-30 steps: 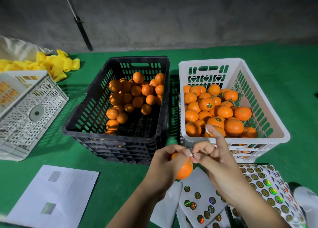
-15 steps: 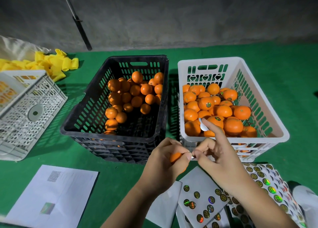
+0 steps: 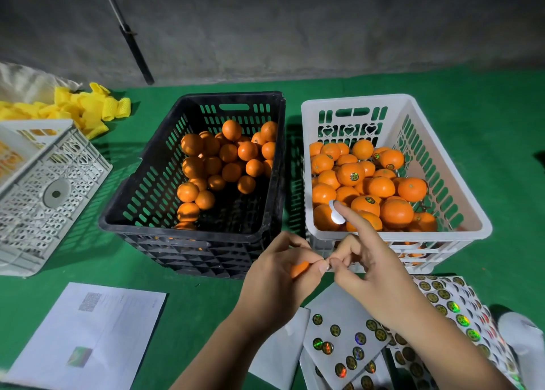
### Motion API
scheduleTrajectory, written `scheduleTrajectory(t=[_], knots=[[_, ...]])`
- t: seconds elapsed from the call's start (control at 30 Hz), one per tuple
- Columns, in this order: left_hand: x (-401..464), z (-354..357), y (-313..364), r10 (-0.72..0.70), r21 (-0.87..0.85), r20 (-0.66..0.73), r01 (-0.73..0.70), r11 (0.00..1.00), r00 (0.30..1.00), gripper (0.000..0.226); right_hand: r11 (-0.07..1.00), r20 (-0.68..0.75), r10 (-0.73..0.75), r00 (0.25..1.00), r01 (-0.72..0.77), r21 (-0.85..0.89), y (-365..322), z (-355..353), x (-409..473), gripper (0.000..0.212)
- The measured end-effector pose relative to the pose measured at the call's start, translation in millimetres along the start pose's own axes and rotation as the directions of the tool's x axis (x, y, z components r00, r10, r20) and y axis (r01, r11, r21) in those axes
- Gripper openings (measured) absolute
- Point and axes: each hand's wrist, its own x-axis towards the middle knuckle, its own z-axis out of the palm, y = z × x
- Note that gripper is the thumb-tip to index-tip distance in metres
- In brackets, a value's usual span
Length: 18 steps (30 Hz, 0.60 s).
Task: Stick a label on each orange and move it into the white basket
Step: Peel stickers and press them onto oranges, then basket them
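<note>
Desk is covered in matt green felt-looking cloth. Black basket and white basket are slotted plastic, the oranges are glossy, and the sticker sheets are shiny holographic paper.

- One orange sits mostly hidden inside curled fingers, only a sliver showing, just in front of the white basket.
- A round white label clings to a raised fingertip.
- The basket holds many oranges, several stickered.
</note>
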Motion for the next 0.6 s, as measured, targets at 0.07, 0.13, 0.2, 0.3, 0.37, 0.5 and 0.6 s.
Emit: scheduleTrajectory(t=[0.07,0.13,0.2,0.3,0.37,0.5,0.6], knots=[[-0.4,0.4,1.4,0.018,0.026,0.006,-0.018,1.0,1.0,0.017,1.0,-0.004,0.009,1.0,-0.009,0.023,-0.9,-0.7,-0.5,0.091],[0.0,1.0,1.3,0.004,-0.005,0.004,-0.004,1.0,1.0,0.018,0.999,0.015,-0.002,1.0,0.002,0.032,-2.6,-2.2,-0.7,0.095],[0.6,1.5,-0.2,0.001,-0.023,0.0,-0.001,1.0,1.0,0.02,0.999,0.038,0.002,0.999,-0.004,0.049,-3.9,-5.2,-0.6,0.1],[2.0,0.8,-1.2,0.01,-0.027,0.01,-0.01,1.0,1.0,0.02,1.0,0.043,0.0,0.999,-0.001,0.03,-5.7,-8.1,0.8,0.098],[2.2,0.8,-0.4,0.018,-0.024,0.015,-0.018,1.0,1.0,0.018,1.0,0.039,-0.011,0.999,0.011,0.002,-7.1,-8.0,0.5,0.097],[1.9,0.7,2.6,0.038,0.027,0.006,-0.038,0.999,0.999,0.018,0.983,0.029,-0.076,0.997,0.08,-0.166,-11.2,-4.5,-2.9,0.095],[1.1,1.3,5.1,0.019,0.006,0.012,-0.019,1.0,1.0,0.021,0.961,0.032,-0.127,0.991,0.131,-0.243,-13.0,-1.2,-4.7,0.095]])
